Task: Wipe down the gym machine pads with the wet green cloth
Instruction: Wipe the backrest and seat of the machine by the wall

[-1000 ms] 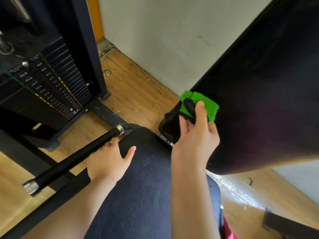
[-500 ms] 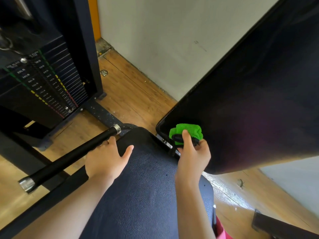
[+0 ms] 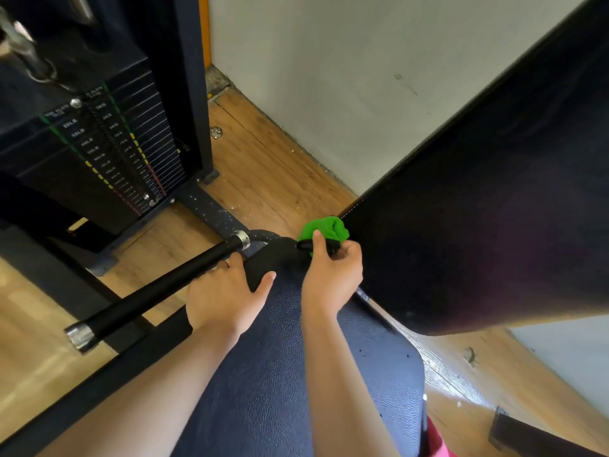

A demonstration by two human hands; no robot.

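Green cloth (image 3: 324, 227), soft, limp & prob. wet-heavy, is being pinched in a bunch by right hand (image 3: 333, 275) at back pad (image 3: 478, 209) corner, left hand (image 3: 227, 291) being rested flat on seat pad (image 3: 296, 374).

I see writing in only one place: the weight stack (image 3: 138, 153) on the left. Small white labels (image 3: 88, 143) run down its dark plates in two rows. They look like numbers, one for each plate, but they are too small and blurry for me to read. A bit more white print sits on the top plate (image 3: 56, 114), and I cannot read that either. Coloured stripes (image 3: 99, 174) run beside the labels: green at the top, then yellow, then red lower down.
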